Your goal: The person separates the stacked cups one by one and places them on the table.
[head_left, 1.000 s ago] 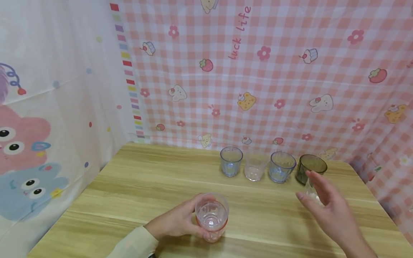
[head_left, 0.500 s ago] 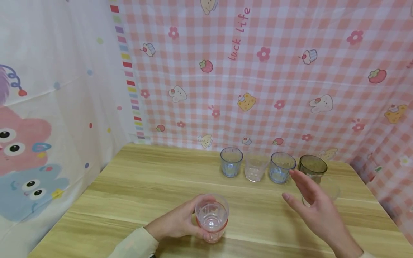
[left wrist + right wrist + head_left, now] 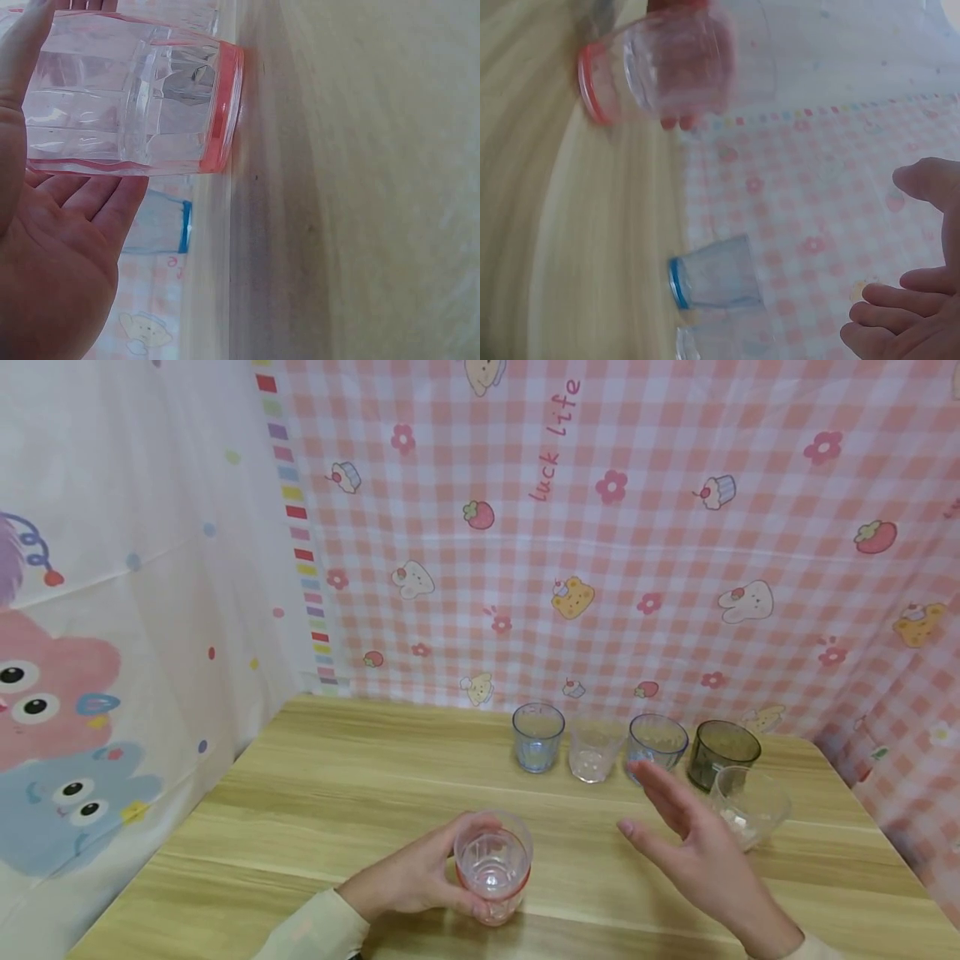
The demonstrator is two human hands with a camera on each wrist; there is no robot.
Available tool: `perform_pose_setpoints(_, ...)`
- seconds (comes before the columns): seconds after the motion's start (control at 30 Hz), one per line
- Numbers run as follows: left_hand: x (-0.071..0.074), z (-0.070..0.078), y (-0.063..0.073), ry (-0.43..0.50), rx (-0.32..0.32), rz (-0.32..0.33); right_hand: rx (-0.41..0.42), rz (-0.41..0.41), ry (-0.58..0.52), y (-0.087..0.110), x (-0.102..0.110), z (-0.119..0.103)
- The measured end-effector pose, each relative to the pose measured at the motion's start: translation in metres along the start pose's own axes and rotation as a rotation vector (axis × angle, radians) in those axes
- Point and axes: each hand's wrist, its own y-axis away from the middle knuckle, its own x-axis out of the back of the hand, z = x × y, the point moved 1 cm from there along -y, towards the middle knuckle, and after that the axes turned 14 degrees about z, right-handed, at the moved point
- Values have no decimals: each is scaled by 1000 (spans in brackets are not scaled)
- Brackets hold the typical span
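Note:
My left hand (image 3: pixel 416 870) grips two nested cups at the front middle of the table. A clear cup (image 3: pixel 492 847) sits inside a red-tinted cup (image 3: pixel 498 910), whose red base (image 3: pixel 222 105) stands out in the left wrist view, right at the tabletop. The thumb is on the near side, with the other fingers round the far side. To the right, my right hand (image 3: pixel 701 864) is raised with nothing in it, thumb and fingers spread. Just beyond it stands a wide clear cup (image 3: pixel 761 806), partly hidden by that hand.
Along the back of the wooden table (image 3: pixel 337 777) stand a blue-rimmed cup (image 3: pixel 537 739), a clear pinkish cup (image 3: pixel 592 758), another blue-rimmed cup (image 3: pixel 654 739) and a dark smoky cup (image 3: pixel 720 756). Behind them hangs a pink checked cloth (image 3: pixel 450 560).
My right hand has moved left, away from the wide clear cup, which now shows more fully. The left hand and its nested cups have stayed in place.

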Motion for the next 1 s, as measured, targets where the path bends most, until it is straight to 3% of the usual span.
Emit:
perform_pose_setpoints(0.33, 0, -2, 1, 5, -5, -6, 53, -82, -54, 10, -32, -9)
perform_pose_setpoints(0.63, 0, -1, 0, -1, -23, -7, 163, -183, -157, 16, -54, -10)
perform_pose_setpoints(0.77, 0, -2, 0, 2, -35, -9, 155, -223, -161, 19, -61, -10)
perform_pose_setpoints(1.0, 1, -1, 1, 8, -34, -15, 38, -307, -187, 24, -73, -10)
